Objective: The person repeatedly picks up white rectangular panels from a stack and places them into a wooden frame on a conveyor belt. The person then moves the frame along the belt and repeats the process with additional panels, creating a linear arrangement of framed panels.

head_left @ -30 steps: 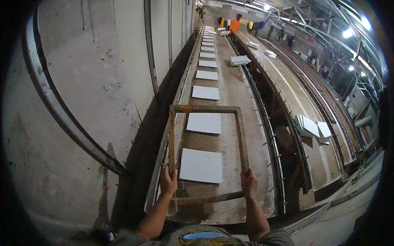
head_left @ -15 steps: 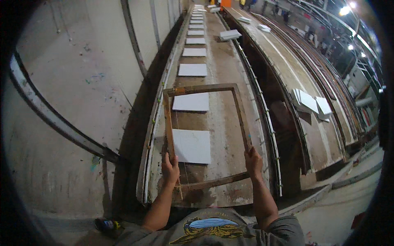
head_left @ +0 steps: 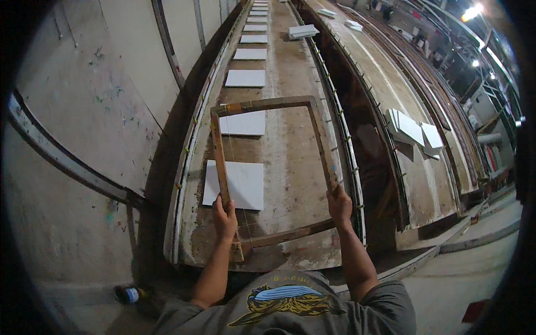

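Both hands' grip on wooden frame (head_left: 272, 173), white tiles (head_left: 234, 184) on long bench (head_left: 290, 145)

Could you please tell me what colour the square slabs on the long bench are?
The slabs are plain white, clearest in the head view.

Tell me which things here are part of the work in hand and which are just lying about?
In use:
wooden frame, held by left hand and right hand
white tile under the frame
long bench

Lying about:
bottle on the floor
stacked tiles on the next bench
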Action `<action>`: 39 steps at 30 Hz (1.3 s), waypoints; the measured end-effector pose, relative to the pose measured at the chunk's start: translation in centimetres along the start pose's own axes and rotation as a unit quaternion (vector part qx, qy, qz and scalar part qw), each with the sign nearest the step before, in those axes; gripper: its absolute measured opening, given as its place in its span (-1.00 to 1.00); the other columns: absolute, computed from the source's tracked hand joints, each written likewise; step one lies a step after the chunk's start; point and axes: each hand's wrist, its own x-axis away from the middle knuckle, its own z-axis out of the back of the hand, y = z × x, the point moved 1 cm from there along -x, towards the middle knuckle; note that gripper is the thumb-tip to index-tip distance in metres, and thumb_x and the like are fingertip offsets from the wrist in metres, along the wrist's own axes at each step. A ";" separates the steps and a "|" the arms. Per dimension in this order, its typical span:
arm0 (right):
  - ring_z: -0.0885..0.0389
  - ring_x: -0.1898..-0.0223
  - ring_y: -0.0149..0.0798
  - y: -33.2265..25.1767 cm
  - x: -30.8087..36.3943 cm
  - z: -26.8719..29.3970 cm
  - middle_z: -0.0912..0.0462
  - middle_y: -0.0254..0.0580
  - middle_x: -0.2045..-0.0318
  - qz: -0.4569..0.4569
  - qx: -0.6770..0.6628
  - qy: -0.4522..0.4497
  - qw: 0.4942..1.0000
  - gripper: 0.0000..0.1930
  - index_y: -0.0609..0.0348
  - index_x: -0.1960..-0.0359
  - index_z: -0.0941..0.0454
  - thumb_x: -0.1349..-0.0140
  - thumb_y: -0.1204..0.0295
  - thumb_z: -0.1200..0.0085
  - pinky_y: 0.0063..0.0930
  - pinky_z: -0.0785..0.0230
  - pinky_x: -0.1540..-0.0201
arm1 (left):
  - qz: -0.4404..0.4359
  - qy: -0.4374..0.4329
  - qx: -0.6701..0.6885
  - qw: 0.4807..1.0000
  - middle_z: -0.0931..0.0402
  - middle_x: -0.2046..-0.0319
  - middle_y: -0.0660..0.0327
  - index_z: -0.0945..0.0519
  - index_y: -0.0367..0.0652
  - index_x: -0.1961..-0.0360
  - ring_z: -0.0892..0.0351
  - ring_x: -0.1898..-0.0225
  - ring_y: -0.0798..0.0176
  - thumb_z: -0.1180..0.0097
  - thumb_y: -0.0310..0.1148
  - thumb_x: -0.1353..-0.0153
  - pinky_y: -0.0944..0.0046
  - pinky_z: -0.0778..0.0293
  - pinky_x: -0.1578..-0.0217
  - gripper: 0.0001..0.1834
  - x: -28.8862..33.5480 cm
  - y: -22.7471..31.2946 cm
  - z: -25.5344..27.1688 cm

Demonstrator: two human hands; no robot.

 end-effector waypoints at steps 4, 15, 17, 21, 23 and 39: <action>-0.67 0.23 0.18 3.1 -3.0 0.8 -0.69 0.04 0.33 0.003 -0.011 -0.051 0.999 -0.77 0.14 0.19 -0.51 -0.21 0.34 -0.24 -0.01 -0.48 0.24 | 0.009 0.045 -0.026 0.999 -0.49 -0.03 -0.20 -0.35 -0.44 -0.26 -0.53 -0.05 -0.21 -0.04 -0.13 -0.43 -0.03 -0.46 -0.04 -0.40 2.5 0.0 -3.8; -0.67 0.26 0.18 10.4 -8.1 3.2 -0.69 0.03 0.34 0.056 -0.027 -0.074 0.995 -0.72 0.09 0.03 -0.52 -0.24 0.35 -0.20 -0.03 -0.49 0.28 | 0.074 0.066 -0.054 0.994 -0.42 -0.09 -0.26 -0.34 -0.51 -0.24 -0.48 -0.11 -0.24 -0.05 -0.13 -0.43 -0.05 -0.42 -0.09 -0.38 7.4 5.1 -10.0; -0.68 0.27 0.16 10.4 -7.9 3.5 -0.69 0.00 0.35 0.037 -0.052 -0.060 0.996 -0.71 0.03 0.02 -0.53 -0.22 0.36 -0.22 -0.04 -0.50 0.28 | 0.074 0.079 -0.052 0.993 -0.42 -0.09 -0.26 -0.34 -0.51 -0.24 -0.48 -0.10 -0.24 -0.05 -0.14 -0.42 -0.06 -0.42 -0.09 -0.39 7.6 4.1 -10.6; -0.68 0.27 0.19 10.2 -7.6 3.8 -0.69 0.01 0.35 0.026 -0.052 -0.075 0.995 -0.71 0.04 0.04 -0.54 -0.20 0.37 -0.23 -0.04 -0.51 0.27 | 0.040 0.076 -0.063 0.994 -0.44 -0.08 -0.24 -0.34 -0.48 -0.25 -0.49 -0.07 -0.23 -0.06 -0.13 -0.42 -0.06 -0.42 -0.08 -0.38 7.4 4.6 -10.3; -0.69 0.26 0.18 10.0 -7.1 4.3 -0.70 0.04 0.33 0.020 0.011 -0.065 0.998 -0.68 0.09 0.00 -0.53 -0.23 0.35 -0.22 -0.04 -0.52 0.26 | 0.036 0.074 -0.012 0.997 -0.45 -0.07 -0.23 -0.35 -0.46 -0.25 -0.49 -0.06 -0.23 -0.06 -0.13 -0.42 -0.06 -0.42 -0.07 -0.39 7.1 2.1 -11.4; -0.65 0.26 0.24 11.6 -8.9 5.6 -0.67 0.09 0.32 0.078 -0.002 -0.036 0.996 -0.78 0.14 0.14 -0.52 -0.30 0.30 -0.11 0.06 -0.49 0.27 | 0.071 0.044 0.003 0.997 -0.44 -0.10 -0.19 -0.35 -0.43 -0.27 -0.49 -0.11 -0.17 -0.04 -0.09 -0.44 -0.02 -0.43 -0.08 -0.38 7.2 5.6 -13.0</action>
